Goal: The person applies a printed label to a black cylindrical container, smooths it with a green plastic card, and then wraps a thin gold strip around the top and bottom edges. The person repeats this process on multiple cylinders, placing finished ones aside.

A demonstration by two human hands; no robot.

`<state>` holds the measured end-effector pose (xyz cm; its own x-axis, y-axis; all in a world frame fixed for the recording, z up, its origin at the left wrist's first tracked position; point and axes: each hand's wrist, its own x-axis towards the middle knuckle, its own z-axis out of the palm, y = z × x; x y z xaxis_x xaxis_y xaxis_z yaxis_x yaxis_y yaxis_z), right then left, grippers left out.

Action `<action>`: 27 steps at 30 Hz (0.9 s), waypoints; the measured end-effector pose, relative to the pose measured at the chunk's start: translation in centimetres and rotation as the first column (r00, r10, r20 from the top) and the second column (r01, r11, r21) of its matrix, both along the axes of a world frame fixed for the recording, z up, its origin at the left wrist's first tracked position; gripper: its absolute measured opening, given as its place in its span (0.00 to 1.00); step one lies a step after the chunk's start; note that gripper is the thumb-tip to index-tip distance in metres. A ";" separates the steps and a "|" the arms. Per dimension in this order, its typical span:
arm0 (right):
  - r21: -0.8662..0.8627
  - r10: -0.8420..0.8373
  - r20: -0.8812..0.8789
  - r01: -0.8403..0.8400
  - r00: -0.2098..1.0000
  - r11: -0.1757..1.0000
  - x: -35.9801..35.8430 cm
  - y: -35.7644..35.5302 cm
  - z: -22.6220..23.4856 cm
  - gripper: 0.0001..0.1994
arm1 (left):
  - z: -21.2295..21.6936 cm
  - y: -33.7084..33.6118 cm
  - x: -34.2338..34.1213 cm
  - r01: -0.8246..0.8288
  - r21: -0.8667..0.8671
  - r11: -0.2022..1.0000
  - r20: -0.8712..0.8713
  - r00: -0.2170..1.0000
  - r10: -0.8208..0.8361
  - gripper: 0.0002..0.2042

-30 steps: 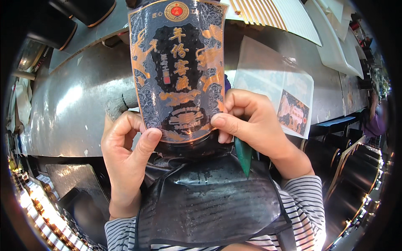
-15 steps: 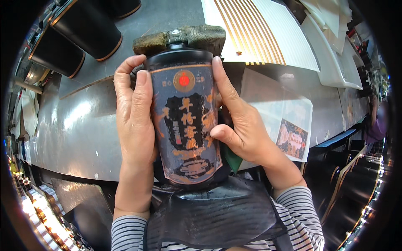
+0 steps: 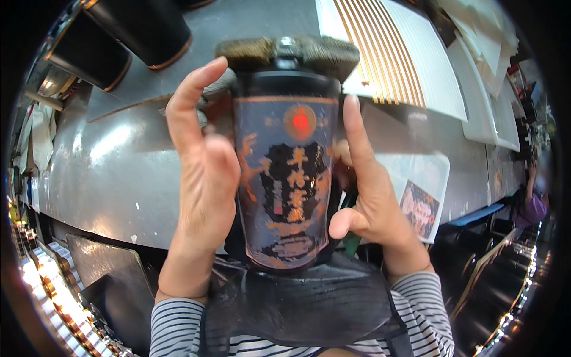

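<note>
A black bottle lies with its neck away from me and its base against my black apron. Its face carries a dark label with copper-coloured figures and a red dot in a gold ring. The neck rests in the gap of a rough brown block. My left hand cups the left flank, thumb blurred at the label's edge, forefinger bent out past the shoulder. Along the right flank lies my right hand, forefinger stretched, thumb sticking in toward the lower label, other fingers partly hidden behind the bottle.
Several black copper-rimmed vessels stand at the far left. Copper strips lie on a white ribbed sheet, with a white tray beside it. A printed sheet lies right on the metal table. A person in purple is at the far right.
The bottle, block and both hands have shifted right in the picture, partly along with the whole scene. My left thumb and forefinger and my right forefinger look looser against the bottle.
</note>
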<state>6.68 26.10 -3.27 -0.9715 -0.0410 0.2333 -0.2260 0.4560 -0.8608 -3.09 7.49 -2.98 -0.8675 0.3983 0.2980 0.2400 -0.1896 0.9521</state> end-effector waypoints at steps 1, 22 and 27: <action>0.056 0.042 -0.003 -0.041 0.999 0.998 0.0 0.3 0.0 0.65 | -0.1 -0.6 0.7 0.033 -0.004 0.999 -0.021 0.999 -0.033 0.41; 0.082 0.076 0.069 -0.082 0.995 0.993 0.4 1.0 0.7 0.75 | -2.7 -4.6 -1.5 0.338 -0.272 0.901 -0.149 0.910 -0.387 0.67; -0.003 0.056 0.030 -0.055 0.998 0.998 -0.1 0.6 -0.5 0.69 | -1.2 -2.2 -0.9 0.244 -0.322 0.915 -0.161 0.938 -0.307 0.55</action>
<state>6.56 26.68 -3.79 -0.9744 -0.0946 0.2038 -0.2245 0.4414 -0.8688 -3.98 5.32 -4.21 -0.6432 0.7090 0.2892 0.4128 0.0030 0.9108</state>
